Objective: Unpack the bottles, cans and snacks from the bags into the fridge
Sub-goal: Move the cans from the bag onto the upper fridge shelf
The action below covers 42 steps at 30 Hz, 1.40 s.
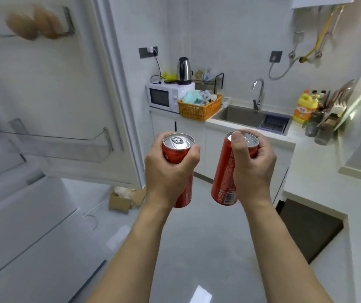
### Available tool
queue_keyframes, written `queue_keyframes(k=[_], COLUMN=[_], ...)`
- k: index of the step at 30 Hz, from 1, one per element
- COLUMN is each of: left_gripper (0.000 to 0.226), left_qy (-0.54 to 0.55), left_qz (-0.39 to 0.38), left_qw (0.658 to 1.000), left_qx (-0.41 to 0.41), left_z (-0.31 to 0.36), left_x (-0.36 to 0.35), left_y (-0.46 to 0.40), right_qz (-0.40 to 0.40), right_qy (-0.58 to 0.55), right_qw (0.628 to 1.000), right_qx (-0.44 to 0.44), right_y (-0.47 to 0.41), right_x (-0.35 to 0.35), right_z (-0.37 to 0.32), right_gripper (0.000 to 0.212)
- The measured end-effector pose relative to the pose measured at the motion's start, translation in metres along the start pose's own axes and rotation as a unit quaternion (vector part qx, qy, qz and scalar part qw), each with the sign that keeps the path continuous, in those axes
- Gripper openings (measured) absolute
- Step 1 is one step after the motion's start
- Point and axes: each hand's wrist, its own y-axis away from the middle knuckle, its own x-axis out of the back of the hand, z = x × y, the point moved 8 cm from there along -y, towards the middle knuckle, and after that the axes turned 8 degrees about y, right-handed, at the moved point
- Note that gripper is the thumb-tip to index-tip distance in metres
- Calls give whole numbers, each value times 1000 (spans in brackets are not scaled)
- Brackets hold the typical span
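Bright, left blurred, edges warped

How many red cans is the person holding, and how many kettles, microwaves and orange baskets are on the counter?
Red cans: 2, one in the left hand at, one in the right hand at
Kettle: 1
Microwave: 1
Orange basket: 1
Total: 5
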Motion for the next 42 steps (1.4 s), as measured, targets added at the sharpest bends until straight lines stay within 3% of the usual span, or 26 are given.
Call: queue_keyframes(k=[10, 18, 33, 39, 42], left_gripper=[24, 36, 31, 30, 31], left_qy=[-103, -177, -279, -316, -303], left_qz=[153, 254, 405, 440, 439], left_qw=[983, 950, 868, 839, 844], left_qx=[-11, -36, -72, -58, -55], left_z=[14, 46, 131, 130, 118], left_x=[103, 180, 352, 398, 407], left_y=[7, 41, 131, 143, 131], right_qz=[-138, -233, -400, -431, -435], right_qy=[-106, -156, -254, -267, -261], right_qw=[984, 958, 879, 860, 860], right_qx=[-42, -59, -51, -51, -57], right_y=[21, 68, 215, 249, 248], right_x=[-108, -176, -297, -333, -353], right_z=[-10, -40, -147, -158, -153], right_gripper=[43, 36, 35, 39, 38])
